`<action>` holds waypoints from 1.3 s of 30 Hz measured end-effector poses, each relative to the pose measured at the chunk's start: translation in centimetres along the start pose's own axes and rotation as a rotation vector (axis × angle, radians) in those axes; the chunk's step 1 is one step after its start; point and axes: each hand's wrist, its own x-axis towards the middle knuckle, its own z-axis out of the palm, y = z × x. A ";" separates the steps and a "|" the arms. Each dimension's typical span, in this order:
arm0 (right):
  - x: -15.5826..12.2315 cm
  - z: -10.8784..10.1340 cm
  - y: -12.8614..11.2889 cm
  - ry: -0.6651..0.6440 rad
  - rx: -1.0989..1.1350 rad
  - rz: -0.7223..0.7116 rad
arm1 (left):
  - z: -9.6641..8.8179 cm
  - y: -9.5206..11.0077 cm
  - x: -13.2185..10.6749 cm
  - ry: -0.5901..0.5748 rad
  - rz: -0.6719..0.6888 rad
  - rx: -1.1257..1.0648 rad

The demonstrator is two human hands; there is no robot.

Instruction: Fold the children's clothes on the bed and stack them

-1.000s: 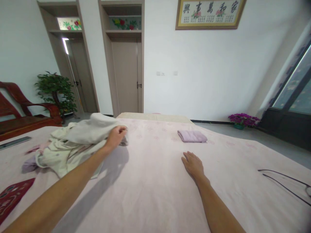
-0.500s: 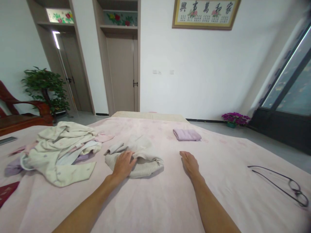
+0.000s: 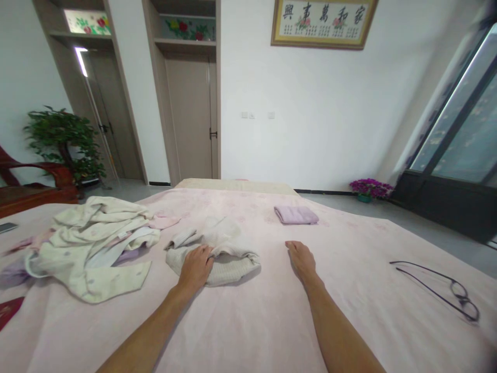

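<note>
A crumpled light-grey garment (image 3: 236,267) with ribbed fabric lies bunched on the pink bedsheet (image 3: 240,331). My left hand (image 3: 196,267) rests on its near left part, fingers bent over the cloth and closed on it; the fingertips are partly hidden. To the right of the garment and apart from it, my right hand (image 3: 302,259) lies on the sheet, holding nothing, fingers loosely extended to the left. Beyond the right hand sits a neatly folded lilac cloth (image 3: 296,215).
A loose heap of pale clothes (image 3: 97,243) spreads at the left, with a dark red item (image 3: 10,311) and a phone (image 3: 8,227) near the left edge. Black-framed glasses (image 3: 460,299) lie open at the right. Past the bed stand a wooden chair (image 3: 58,173) and purple flowers (image 3: 370,187).
The view has turned slightly to the right. My left hand's thumb has drawn in closer to its fingers on the grey garment. My right hand looks almost unchanged.
</note>
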 end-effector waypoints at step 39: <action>0.2 1.9 -0.2 0.110 -0.124 -0.378 | 0.0 -0.1 0.2 0.012 -0.006 -0.045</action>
